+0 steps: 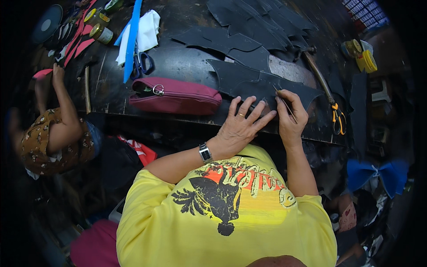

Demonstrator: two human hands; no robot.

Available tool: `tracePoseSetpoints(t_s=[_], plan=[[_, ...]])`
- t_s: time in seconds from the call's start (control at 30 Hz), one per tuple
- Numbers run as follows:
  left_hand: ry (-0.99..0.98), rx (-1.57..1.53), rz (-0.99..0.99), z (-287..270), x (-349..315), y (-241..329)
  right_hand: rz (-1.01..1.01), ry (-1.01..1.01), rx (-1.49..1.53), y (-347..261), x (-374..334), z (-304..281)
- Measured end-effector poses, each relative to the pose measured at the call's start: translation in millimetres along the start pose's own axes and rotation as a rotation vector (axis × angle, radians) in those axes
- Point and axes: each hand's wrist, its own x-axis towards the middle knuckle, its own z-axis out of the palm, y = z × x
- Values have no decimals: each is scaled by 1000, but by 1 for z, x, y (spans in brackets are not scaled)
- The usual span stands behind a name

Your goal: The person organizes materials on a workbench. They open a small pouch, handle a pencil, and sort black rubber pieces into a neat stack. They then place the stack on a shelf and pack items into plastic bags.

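Observation:
My left hand (pixel 240 127) lies with spread fingers on the near edge of a cut black sheet piece (pixel 251 84), which looks like leather or a similar material. In my right hand (pixel 292 118) a thin, pointed, pen-like tool (pixel 291 112) is pinched between thumb and fingers. Its tip is over the same black piece, though I cannot tell whether it touches. Left of my hands sits a maroon zippered pouch (pixel 178 100), partly unzipped at its left end. More black cut pieces (pixel 253 26) overlap toward the far side of the table.
At right are a hammer (pixel 319 75), orange-handled scissors (pixel 338 120) and a yellow jar (pixel 367 61). Blue-handled scissors (pixel 143 64), white cloth (pixel 147 31), a blue strip (pixel 132 40) and another hammer (pixel 87 89) lie left. Another person (pixel 58 133) works at far left.

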Motion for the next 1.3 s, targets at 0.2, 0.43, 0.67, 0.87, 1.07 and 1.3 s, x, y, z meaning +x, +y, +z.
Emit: tracePoseSetpoints(t_s=[0.2, 0.43, 0.67, 0.87, 1.07, 1.3], plan=[[6, -36, 24, 5, -3, -1, -27, -47, 11, 4, 0, -3], [11, -18, 34, -2, 0, -3, 108, -23, 252, 4, 0, -2], [-60, -38, 13, -8, 2, -3, 221, 94, 487, 10, 4, -29], [-61, 4, -27, -10, 5, 1, 148, 32, 368, 5, -6, -37], [-72, 7, -26, -11, 5, 0, 58, 1, 240, 9, -10, -28], [-98, -62, -19, -11, 3, -1, 40, 16, 202, 11, -9, -25]])
